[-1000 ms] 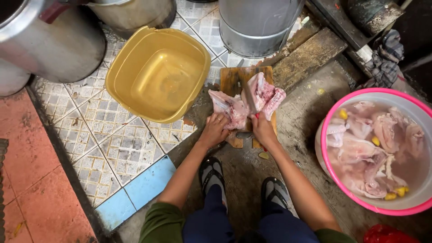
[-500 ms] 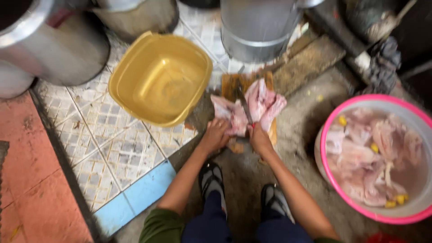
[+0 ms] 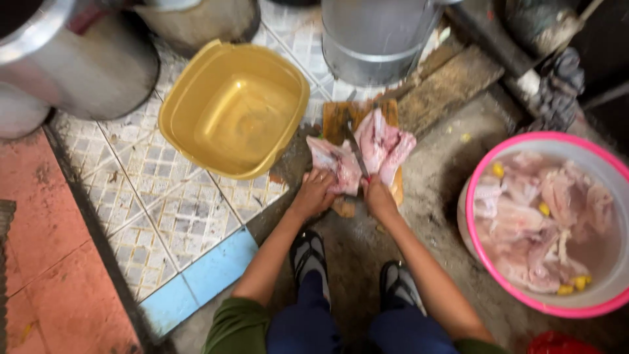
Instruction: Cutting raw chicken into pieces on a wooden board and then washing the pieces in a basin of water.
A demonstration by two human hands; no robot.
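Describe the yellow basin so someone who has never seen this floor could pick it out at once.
Start at the patterned tiled floor, left of the wooden cutting board where both hands work on raw chicken. The yellow basin sits there, squarish with rounded corners and holding only shallow liquid, unlike the round pink-rimmed basin full of chicken pieces.

Packages, labels, signs, screens: we find none in view, on the floor or around its edges.
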